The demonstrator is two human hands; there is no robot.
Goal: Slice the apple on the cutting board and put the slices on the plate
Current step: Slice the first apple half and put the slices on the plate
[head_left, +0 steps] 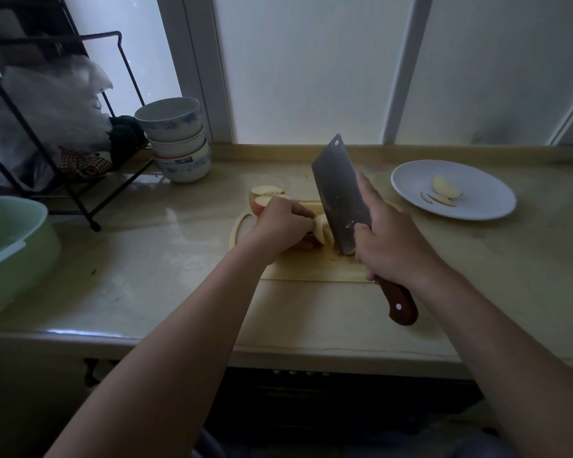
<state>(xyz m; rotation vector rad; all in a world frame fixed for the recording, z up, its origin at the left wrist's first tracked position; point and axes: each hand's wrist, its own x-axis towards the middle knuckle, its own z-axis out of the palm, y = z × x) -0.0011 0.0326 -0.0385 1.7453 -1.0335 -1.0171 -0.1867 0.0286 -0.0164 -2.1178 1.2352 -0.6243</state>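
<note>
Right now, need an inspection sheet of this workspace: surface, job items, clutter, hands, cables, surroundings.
Surface: beige countertop, glossy, looks wet left of the cutting board.
Job's things: apple piece on the board beside the cleaver blade; more cut apple at the board's far-left corner; plate to the right holds a few slices.
Clutter: stacked bowls, green basin, wire rack with plastic bags, all left.
Hands: left hand fingers curled on the apple piece; right hand grips the cleaver handle.
Cables: nothing seen.
Surroundings: frosted window behind counter; dim light.
</note>
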